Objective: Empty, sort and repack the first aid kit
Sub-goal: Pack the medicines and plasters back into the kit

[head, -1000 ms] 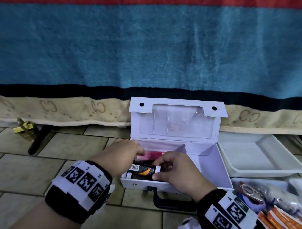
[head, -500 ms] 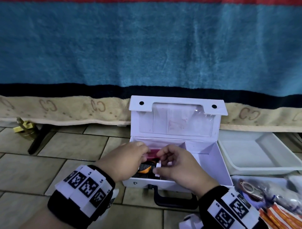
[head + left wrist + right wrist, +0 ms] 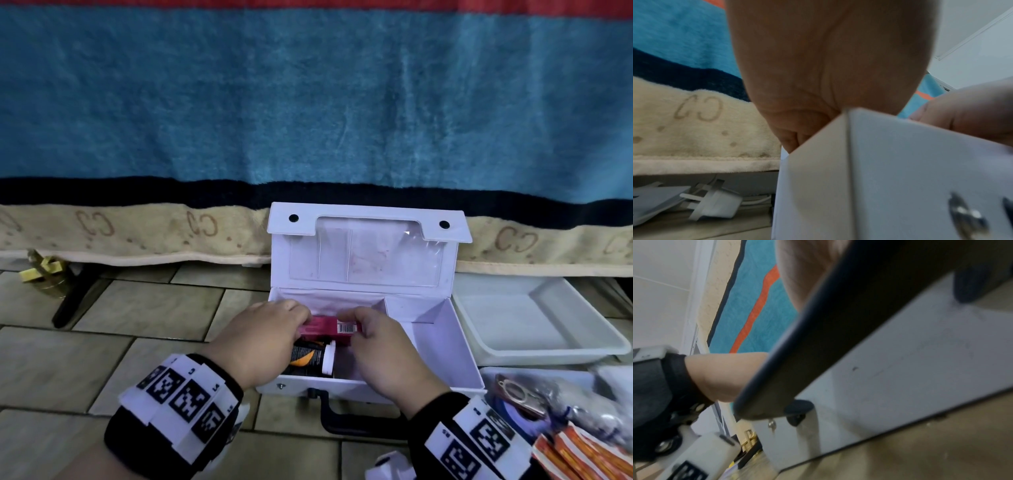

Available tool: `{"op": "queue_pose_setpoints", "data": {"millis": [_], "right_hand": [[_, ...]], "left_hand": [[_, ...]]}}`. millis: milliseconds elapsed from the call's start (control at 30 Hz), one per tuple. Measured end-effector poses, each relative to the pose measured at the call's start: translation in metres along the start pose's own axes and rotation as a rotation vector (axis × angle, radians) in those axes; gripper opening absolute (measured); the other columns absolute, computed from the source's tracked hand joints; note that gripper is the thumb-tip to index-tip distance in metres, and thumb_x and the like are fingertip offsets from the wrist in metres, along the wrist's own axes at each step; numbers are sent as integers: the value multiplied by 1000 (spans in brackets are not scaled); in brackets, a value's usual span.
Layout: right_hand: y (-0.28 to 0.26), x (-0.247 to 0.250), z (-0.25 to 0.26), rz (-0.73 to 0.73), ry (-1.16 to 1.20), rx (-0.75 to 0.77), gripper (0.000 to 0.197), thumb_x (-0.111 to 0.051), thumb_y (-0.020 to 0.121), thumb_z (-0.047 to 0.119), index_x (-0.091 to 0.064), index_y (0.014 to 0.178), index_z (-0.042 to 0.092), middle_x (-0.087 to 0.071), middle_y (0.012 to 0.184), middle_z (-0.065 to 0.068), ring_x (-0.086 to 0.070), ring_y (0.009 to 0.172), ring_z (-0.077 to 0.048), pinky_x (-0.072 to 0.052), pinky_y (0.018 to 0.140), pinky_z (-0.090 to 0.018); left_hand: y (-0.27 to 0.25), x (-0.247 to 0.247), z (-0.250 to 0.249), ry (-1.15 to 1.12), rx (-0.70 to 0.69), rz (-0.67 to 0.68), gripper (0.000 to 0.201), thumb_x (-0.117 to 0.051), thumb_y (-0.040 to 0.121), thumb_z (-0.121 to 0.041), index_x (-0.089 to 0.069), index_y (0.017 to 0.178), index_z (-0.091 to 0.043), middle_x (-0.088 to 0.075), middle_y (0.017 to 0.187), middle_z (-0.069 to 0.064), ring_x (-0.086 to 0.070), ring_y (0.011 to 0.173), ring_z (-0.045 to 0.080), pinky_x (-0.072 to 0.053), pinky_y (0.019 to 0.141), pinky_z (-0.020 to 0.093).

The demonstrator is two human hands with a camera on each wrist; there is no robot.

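We are seeing a white first aid case (image 3: 442, 349) standing open on the tiled floor (image 3: 102, 349), lid (image 3: 370, 253) upright against a blue blanket (image 3: 308, 102) hanging behind it. Both hands are reaching into the case's larger, left-side compartment

- Left hand (image 3: 260, 339): fingers curling over the left end of a pink box (image 3: 325, 328), gripping it
- Right hand (image 3: 380, 346): fingertips pinching the box's right end, by the barcode
- The pink box is being held level, just above a black tube with an orange patch and white cap (image 3: 313, 358), which is lying on the bottom of that same compartment
- The smaller compartment on the case's right is showing only its white floor

Around the case: an empty white tray (image 3: 534, 329) is sitting just right of it; nearer us on that side, orange-striped packets (image 3: 579, 452) and a bag of small items, contents too blurred to name. A black carry handle (image 3: 356, 418) is projecting from the case's front wall. Well to the case's left, a brass-coloured object (image 3: 44, 274) is lying at the blanket's beige hem

Wrist views: mostly palm and the case's white outer wall (image 3: 900, 178), fingers hidden
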State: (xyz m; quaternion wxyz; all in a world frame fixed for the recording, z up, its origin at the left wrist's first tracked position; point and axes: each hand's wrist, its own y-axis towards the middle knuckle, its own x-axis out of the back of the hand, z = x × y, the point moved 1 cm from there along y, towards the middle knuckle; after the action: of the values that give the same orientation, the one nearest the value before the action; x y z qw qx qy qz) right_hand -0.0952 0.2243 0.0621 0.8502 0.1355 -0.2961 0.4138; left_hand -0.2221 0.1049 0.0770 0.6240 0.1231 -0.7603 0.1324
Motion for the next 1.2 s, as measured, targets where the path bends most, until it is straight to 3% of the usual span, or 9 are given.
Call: {"op": "queue_pose_setpoints", "data": {"millis": [67, 233, 367, 500, 700, 933, 1033, 1100, 1200], "right_hand": [[-1, 3, 1, 30, -19, -8, 45, -40, 84, -4, -63, 117, 15, -66, 111, -1, -56, 93, -9, -38, 69, -4], [-1, 6, 2, 62, -49, 26, 40, -41, 86, -4, -69, 108, 13, -61, 92, 6, -54, 86, -7, -36, 66, 2], [1, 2, -1, 79, -31, 34, 25, -54, 83, 1, -71, 93, 16, -62, 108, 1, -56, 95, -10, -35, 71, 0], [0, 4, -2, 50, 78, 34, 35, -59, 78, -1, -58, 74, 34, -57, 109, 7, -53, 91, 2, -33, 72, 4], [0, 4, -2, 53, 95, -3, 31, -55, 80, 0, -60, 80, 30, -59, 90, 8, -51, 68, 1, -39, 62, -7], [3, 1, -1, 48, 39, -51, 36, -43, 86, -1, -68, 105, 16, -65, 104, 3, -57, 89, -7, -38, 69, -3], [2, -1, 0, 37, 108, -77, 40, -41, 84, -5, -68, 100, 20, -67, 105, 3, -59, 91, -8, -41, 73, -8], [1, -1, 1, 9, 161, -78, 42, -41, 82, -7, -65, 88, 26, -68, 102, 4, -61, 92, -8, -42, 72, -5], [-4, 6, 7, -46, 328, -82, 44, -41, 82, -14, -63, 81, 25, -68, 90, 1, -61, 81, -9, -42, 68, -4]], "left_hand": [[-1, 1, -1, 2, 2, -11, 33, -40, 95, -14, -45, 126, -27, -51, 128, -10, -49, 115, 16, -37, 92, 27], [-2, 4, -4, 14, -8, -3, 26, -35, 99, -28, -46, 123, -24, -51, 125, -9, -49, 113, 16, -35, 92, 27], [-3, 5, -5, 7, -15, -24, 23, -36, 98, -27, -50, 116, -22, -52, 118, -8, -50, 109, 15, -34, 90, 26], [-2, 6, -6, 6, -29, -35, 21, -37, 97, -24, -51, 113, -22, -52, 115, -7, -50, 108, 16, -35, 90, 26], [-1, 3, -4, -14, -46, -37, 24, -37, 96, -18, -52, 114, -23, -51, 115, -9, -50, 108, 15, -34, 91, 25], [0, 4, -4, -2, -43, -21, 35, -36, 94, -12, -50, 123, -26, -52, 121, -9, -49, 113, 14, -34, 96, 26], [0, 4, -6, -6, -40, -11, 35, -37, 94, -11, -50, 123, -26, -51, 122, -9, -49, 113, 15, -35, 95, 25], [0, 7, -9, -20, -44, -14, 35, -37, 93, -10, -51, 121, -25, -50, 122, -9, -48, 113, 15, -36, 92, 26], [4, 15, -20, -42, -75, -44, 35, -38, 93, -11, -51, 121, -26, -49, 121, -9, -48, 114, 16, -39, 93, 29]]}}
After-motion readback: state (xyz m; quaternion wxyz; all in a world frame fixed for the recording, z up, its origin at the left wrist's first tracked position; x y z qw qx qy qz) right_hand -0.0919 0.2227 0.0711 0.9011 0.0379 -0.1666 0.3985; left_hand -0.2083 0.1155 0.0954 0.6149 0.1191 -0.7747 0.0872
